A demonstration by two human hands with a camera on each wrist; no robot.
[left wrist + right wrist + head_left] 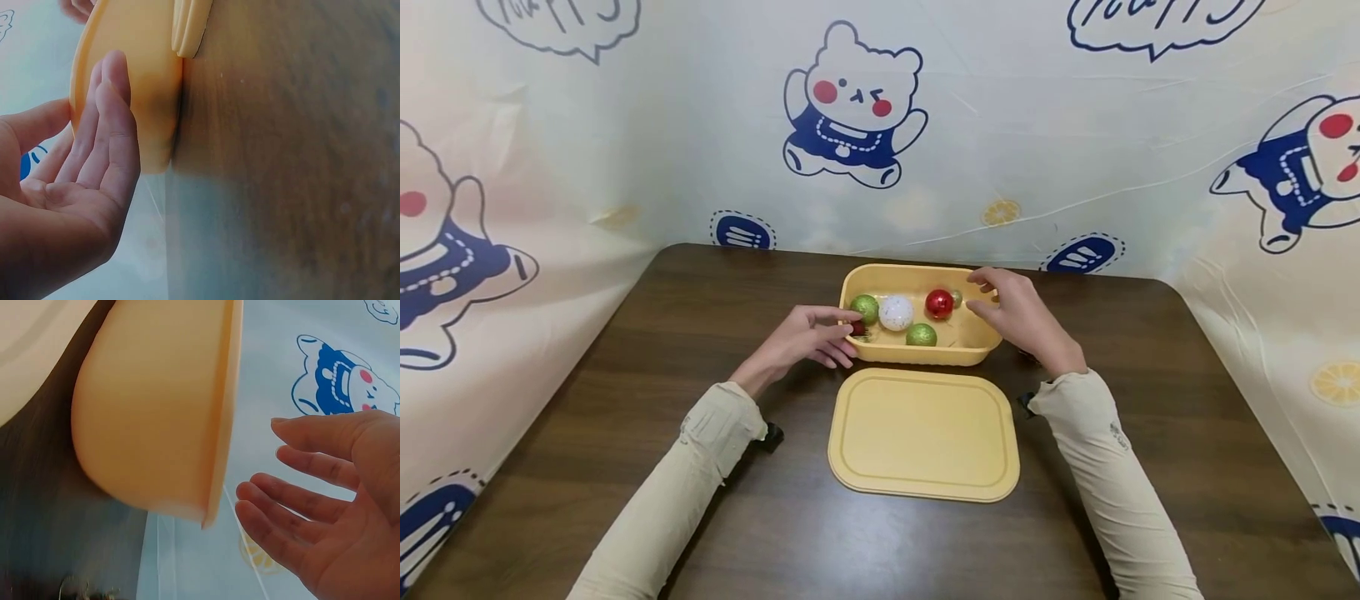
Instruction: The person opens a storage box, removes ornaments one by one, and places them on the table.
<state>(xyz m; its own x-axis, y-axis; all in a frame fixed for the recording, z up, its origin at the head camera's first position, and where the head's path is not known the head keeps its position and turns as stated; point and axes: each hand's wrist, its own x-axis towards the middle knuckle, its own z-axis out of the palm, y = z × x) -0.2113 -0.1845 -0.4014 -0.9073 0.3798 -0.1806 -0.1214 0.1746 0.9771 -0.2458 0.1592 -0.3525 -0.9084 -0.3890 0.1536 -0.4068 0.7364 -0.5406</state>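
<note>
A yellow plastic box (917, 355) stands at the table's far side with shiny ball ornaments in it. Inside are a green ball (864, 309), a white ball (896, 312), a red ball (938, 304), another green ball (921, 335), a small gold ball (957, 298) and a dark red ornament (858, 328). My left hand (811, 335) is at the box's left end, some fingers along the outer wall and others over the rim. Above the right end, my right hand (1017, 307) has loosely bent fingers with nothing between them.
The flat yellow lid (924, 435) lies on the brown table (880, 542) just in front of the box. Thin golden strings (87, 591) show on the table near the right wrist. A printed cloth (700, 125) hangs behind the table.
</note>
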